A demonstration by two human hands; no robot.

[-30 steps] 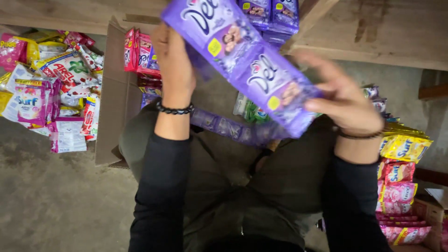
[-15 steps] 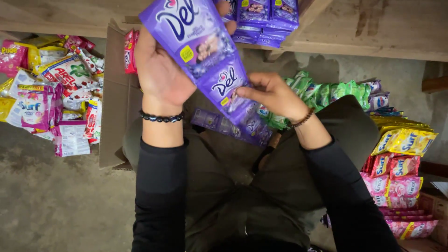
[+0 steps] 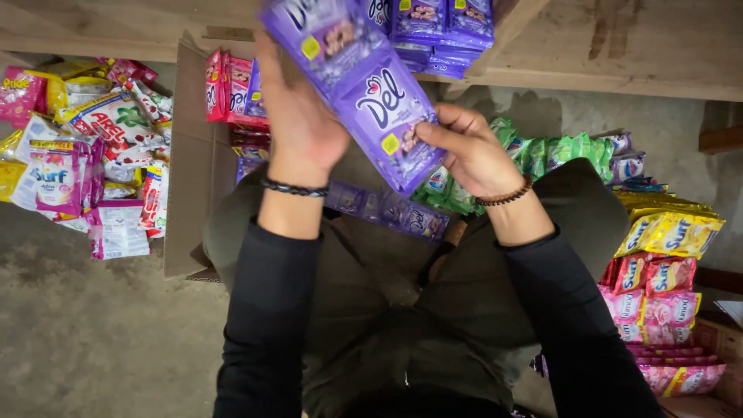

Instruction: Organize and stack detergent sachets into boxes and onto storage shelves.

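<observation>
The person held a strip of purple sachets (image 3: 371, 101) up in front of the wooden shelf (image 3: 619, 46), both hands on it. The left hand (image 3: 302, 124) was wrapped round the strip's left edge, fingers hidden behind the packets, thumb side toward the camera. The right hand (image 3: 468, 151) pinched the lower right edge of the strip between thumb and bent fingers. The strip slanted from upper left, where it ran out of view at the top, down to a lower corner just above the person's lap. A second length of purple sachets (image 3: 387, 209) trailed below it across the knees.

Room to move was tight. The shelf's front edge sat just behind the hands, with more purple packets (image 3: 441, 31) stacked on it. A cardboard box flap (image 3: 193, 178) stood close by the left forearm, red sachets (image 3: 224, 89) against it. Mixed detergent packets (image 3: 85, 147) crowded the floor further left. On the right, green sachets (image 3: 534, 155) lay just beyond the right wrist, with yellow packets (image 3: 665, 224) and pink packets (image 3: 658, 310) piled further out. Bare concrete floor (image 3: 93, 340) showed only at lower left.
</observation>
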